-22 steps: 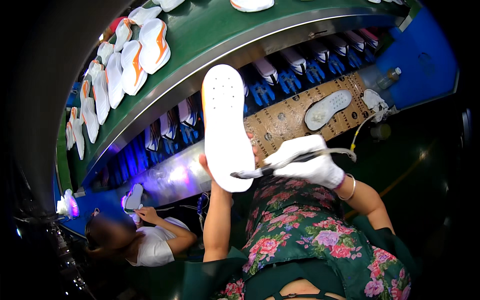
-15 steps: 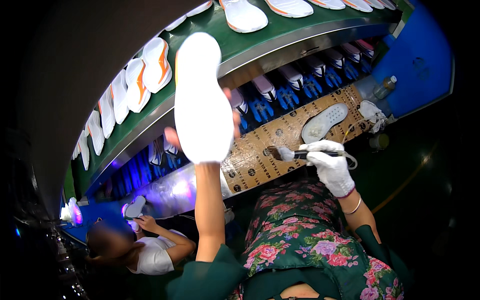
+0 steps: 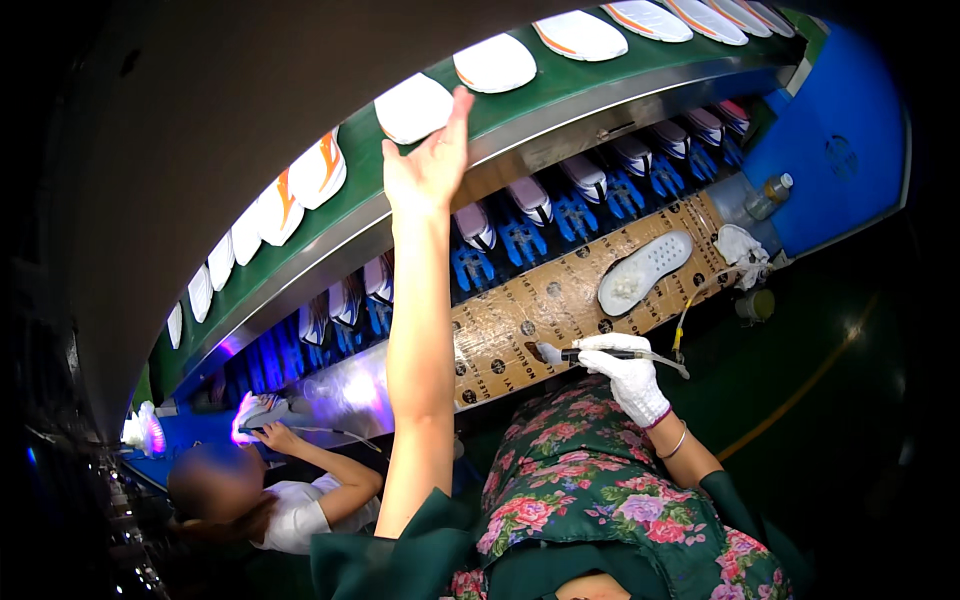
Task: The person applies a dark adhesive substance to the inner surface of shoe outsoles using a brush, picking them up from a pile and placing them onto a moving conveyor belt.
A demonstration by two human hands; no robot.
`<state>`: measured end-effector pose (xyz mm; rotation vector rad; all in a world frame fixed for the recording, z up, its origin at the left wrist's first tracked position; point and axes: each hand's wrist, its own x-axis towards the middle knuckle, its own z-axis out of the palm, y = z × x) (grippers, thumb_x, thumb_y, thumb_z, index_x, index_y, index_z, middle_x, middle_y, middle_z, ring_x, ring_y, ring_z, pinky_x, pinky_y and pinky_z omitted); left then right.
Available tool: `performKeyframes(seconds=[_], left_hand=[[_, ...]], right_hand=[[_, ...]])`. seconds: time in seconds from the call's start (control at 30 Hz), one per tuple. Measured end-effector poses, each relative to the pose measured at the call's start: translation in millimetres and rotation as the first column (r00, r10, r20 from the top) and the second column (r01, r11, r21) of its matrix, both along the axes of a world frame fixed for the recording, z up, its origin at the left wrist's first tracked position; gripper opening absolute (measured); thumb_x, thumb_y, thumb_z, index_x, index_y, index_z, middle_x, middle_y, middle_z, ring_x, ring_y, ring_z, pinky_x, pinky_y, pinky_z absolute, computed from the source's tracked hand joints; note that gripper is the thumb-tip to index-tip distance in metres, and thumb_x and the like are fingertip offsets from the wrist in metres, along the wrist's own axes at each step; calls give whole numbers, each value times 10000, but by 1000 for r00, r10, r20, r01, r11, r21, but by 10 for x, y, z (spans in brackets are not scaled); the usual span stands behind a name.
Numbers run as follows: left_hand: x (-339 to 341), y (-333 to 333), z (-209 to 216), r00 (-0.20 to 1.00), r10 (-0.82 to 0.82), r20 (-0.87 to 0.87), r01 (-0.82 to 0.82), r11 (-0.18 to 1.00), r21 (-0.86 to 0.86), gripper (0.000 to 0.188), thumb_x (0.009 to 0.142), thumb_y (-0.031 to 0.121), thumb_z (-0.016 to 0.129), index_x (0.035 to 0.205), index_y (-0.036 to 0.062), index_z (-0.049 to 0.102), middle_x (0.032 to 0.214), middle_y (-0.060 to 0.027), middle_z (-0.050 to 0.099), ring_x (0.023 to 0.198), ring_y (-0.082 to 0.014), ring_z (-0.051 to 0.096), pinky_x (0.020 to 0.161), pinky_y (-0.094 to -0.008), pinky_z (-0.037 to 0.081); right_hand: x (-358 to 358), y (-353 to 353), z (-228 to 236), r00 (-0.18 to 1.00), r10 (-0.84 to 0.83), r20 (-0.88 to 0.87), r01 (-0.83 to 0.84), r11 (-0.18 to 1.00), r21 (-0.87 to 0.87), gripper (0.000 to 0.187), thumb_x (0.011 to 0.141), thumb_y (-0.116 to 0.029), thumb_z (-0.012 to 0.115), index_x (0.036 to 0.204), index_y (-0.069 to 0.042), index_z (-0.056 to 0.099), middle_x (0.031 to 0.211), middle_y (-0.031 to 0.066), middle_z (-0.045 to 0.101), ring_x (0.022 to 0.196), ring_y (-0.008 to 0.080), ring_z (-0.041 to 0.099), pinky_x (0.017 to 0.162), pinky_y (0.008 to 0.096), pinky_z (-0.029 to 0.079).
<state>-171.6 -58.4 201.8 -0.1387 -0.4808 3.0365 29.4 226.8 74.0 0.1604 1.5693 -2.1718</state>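
Note:
My bare left hand [image 3: 430, 165] reaches up to the edge of the green belt [image 3: 490, 115], its fingers spread and nothing gripped in them. Just beyond its fingertips a white shoe sole [image 3: 412, 108] lies on the belt; whether they still touch it I cannot tell. My right hand [image 3: 628, 382], in a white knitted glove, is closed around a dark-handled brush [image 3: 600, 354] with a thin pale tube running from its end. The pale bristle end points left over the cardboard-covered ledge [image 3: 500, 345]. Beyond that hand lies a grey sole [image 3: 645, 272] with small holes at one end.
White soles with orange trim [image 3: 580, 36] line the upper belt. Below, shoe uppers [image 3: 528, 198] stand in a row on blue holders [image 3: 572, 212]. At the right are a plastic bottle [image 3: 770, 195] and a white cloth [image 3: 740, 245]. A co-worker [image 3: 300, 510] handles a shoe at the lower left.
The white sole has gone from my left hand up onto the belt, and the hand has opened. My right hand has moved slightly left and down with the brush.

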Motion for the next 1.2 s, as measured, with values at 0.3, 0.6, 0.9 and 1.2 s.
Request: performKeyframes(seconds=[0.3,0.6,0.9,1.2], left_hand=[[33,-1091,384,944,245,-219,-12,-641,-768,483,922,335,590,1266,0,650,1350,-252,582,1255,-357,570,1055,-444,450],[3,-2427,197,987,95,-131,103,-993,55,388,793,357,682,1141,189,719,1215,-194,665,1210,-367,592,1034,-405,434],[738,-3458,379,982,189,-10,189,-981,-36,360,791,193,692,1136,96,721,1246,-165,666,1173,-279,612,1010,-360,447],[-1265,-2983,-65,901,-57,-431,168,-868,467,423,865,415,724,1119,77,726,1066,-181,723,963,-333,687,866,-418,518]], right_hand=[[95,-35,-28,999,-35,33,33,998,48,178,840,-18,751,1013,19,758,848,67,736,719,109,660,666,230,521],[42,-283,-189,994,88,58,-88,996,2,167,841,-22,766,1005,7,761,898,58,748,781,86,661,702,227,535],[124,-498,-302,985,163,-48,-161,986,41,165,827,-44,784,984,5,768,909,52,758,799,87,675,721,235,554],[112,-229,-337,988,-126,90,124,992,29,169,823,-41,777,985,8,766,878,34,742,770,82,655,702,225,527]])
